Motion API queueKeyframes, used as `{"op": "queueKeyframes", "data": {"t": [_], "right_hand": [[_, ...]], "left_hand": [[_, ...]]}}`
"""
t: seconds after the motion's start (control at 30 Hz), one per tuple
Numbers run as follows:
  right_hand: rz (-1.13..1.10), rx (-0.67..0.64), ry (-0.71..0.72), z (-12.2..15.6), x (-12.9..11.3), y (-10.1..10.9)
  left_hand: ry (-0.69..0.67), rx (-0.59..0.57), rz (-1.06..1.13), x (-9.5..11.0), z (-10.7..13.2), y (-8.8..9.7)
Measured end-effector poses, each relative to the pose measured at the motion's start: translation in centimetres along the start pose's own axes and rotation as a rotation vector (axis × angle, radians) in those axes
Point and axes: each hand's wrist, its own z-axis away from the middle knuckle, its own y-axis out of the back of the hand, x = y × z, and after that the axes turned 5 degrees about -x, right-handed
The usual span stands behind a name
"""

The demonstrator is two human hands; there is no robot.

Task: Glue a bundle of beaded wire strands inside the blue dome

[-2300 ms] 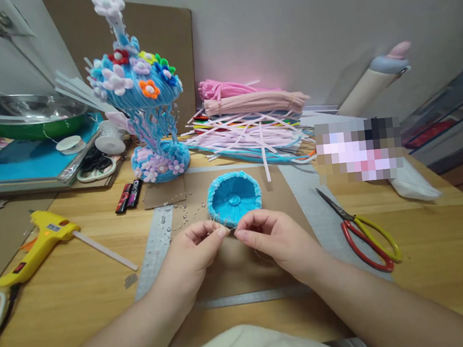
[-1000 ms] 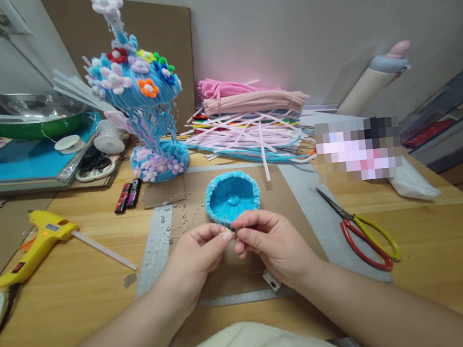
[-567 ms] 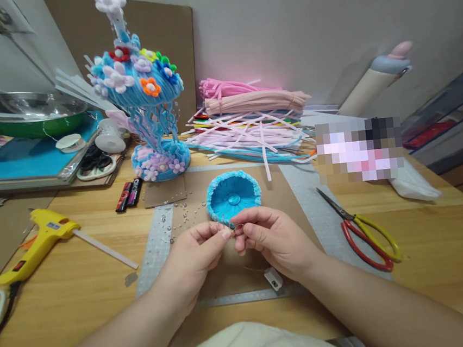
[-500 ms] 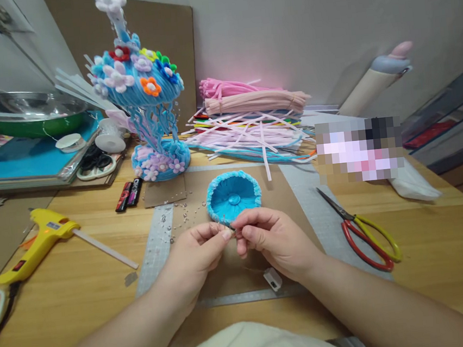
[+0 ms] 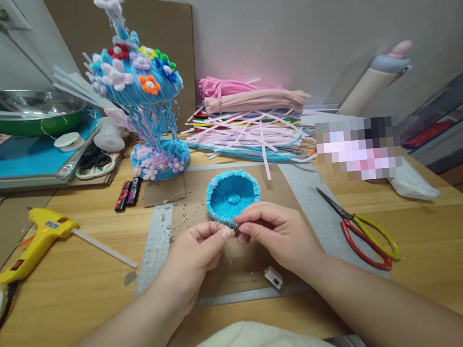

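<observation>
My left hand (image 5: 200, 255) is closed in a pinch on thin wire (image 5: 224, 221), whose fine strands stick up past the fingertips. Thumb and forefinger of my right hand (image 5: 276, 234) pinch the same spot, fingertips almost meeting the left ones. Just beyond them lies a blue pipe-cleaner bowl shape (image 5: 233, 195), hollow side up, with a fluffy pale-blue rim and a round disc at its centre. A small white battery box (image 5: 273, 277) rests on the cardboard (image 5: 241, 271) below my right hand, a faint wire running from it.
Left of the bowl lie scattered clear beads (image 5: 171, 225). A yellow glue gun (image 5: 41, 238) is at left, red-and-yellow-handled scissors (image 5: 368, 236) at right. Behind stand a blue jellyfish-shaped lamp with flowers (image 5: 136, 84) and piled pipe cleaners (image 5: 250, 117).
My right fingertips have turned and closed in slightly around the wire by the left thumb. The battery box has shifted slightly. The bowl stays put.
</observation>
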Motion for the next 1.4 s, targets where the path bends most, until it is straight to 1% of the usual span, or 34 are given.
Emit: {"op": "queueKeyframes", "data": {"t": [0.1,0.2,0.43,0.57,0.67,0.8,0.9,1.0,1.1,1.23,1.4], "right_hand": [[0.113,-0.003,0.104,0.1,-0.1,0.1],[0.167,-0.010,0.158,0.2,-0.1,0.2],[0.188,0.012,0.140,0.3,0.0,-0.1],[0.181,0.012,0.152,0.5,0.0,-0.2],[0.212,-0.020,0.189,0.4,-0.1,-0.1],[0.276,-0.073,0.273,0.1,-0.3,0.4],[0.306,-0.103,0.308,-0.1,-0.4,0.6],[0.318,-0.110,0.337,-0.1,-0.4,0.6],[0.338,-0.101,0.364,0.0,-0.3,0.6],[0.366,-0.096,0.363,-0.1,-0.4,0.7],[0.358,-0.117,0.326,-0.2,-0.3,0.7]], "left_hand": [[-0.005,0.003,0.002,-0.1,0.1,0.1],[-0.004,-0.001,-0.009,-0.2,0.1,0.1],[0.010,-0.018,-0.023,-0.2,0.0,0.0],[0.024,-0.067,-0.004,-0.1,0.1,0.0],[0.011,-0.103,0.022,-0.3,0.1,0.1],[0.009,-0.085,0.020,-0.4,0.1,0.3],[-0.006,-0.088,0.027,-0.2,0.1,0.4],[-0.008,-0.099,0.050,0.0,0.2,0.4],[0.020,-0.090,0.036,-0.1,0.2,0.5],[0.047,-0.052,-0.009,-0.2,0.1,0.5],[0.053,-0.028,-0.014,-0.1,0.1,0.5]]}}
